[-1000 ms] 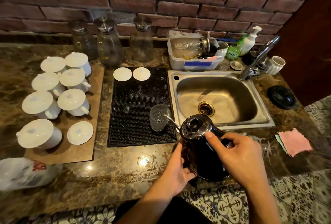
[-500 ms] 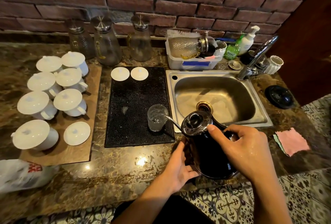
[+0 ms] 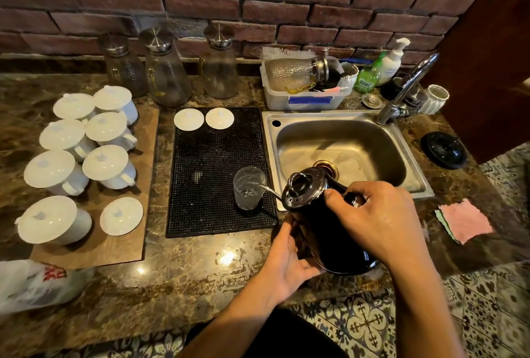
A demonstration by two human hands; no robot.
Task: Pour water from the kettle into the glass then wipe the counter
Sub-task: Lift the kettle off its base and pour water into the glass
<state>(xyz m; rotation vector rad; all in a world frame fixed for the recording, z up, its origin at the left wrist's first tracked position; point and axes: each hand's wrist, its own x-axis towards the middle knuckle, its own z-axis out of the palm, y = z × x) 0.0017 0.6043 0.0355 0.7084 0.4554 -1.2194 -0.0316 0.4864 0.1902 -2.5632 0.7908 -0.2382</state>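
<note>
A black kettle (image 3: 324, 231) with a thin gooseneck spout is tilted left, its spout tip over the rim of a clear glass (image 3: 249, 187). The glass stands at the front right corner of a black rubber mat (image 3: 209, 162) and holds some water. My right hand (image 3: 375, 220) grips the kettle's handle from the right, thumb near the open top. My left hand (image 3: 286, 263) cups the kettle's lower left side. A pink cloth (image 3: 464, 220) lies on the brown marble counter (image 3: 200, 271) to the right of the sink.
A steel sink (image 3: 344, 142) with a tap sits behind the kettle. The black kettle lid (image 3: 444, 150) rests right of the sink. White lidded cups (image 3: 86, 154) fill a board at left. Glass carafes (image 3: 165, 71) and a dish tub (image 3: 301, 91) line the brick wall.
The kettle has tipped a little further toward the glass and the glass holds more water. Both hands keep their hold.
</note>
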